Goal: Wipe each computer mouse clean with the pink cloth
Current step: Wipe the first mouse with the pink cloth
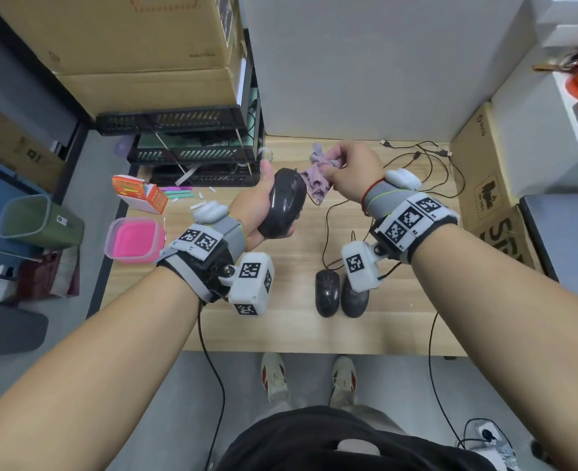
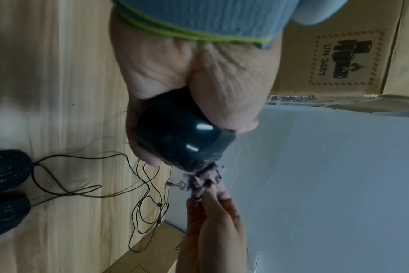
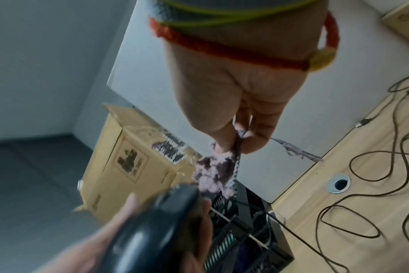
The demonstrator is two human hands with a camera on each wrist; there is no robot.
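Head view shows the left hand (image 1: 253,212) gripping a glossy black mouse (image 1: 286,202) above the desk (image 1: 281,331), while the right hand (image 1: 352,171) pinches the pink cloth (image 1: 316,180) beside its front. The shell looks smooth, probably slippery, so holding its sides is best. The cloth is soft and crumpled. Two other mice (image 1: 340,292) lie near the desk edge.
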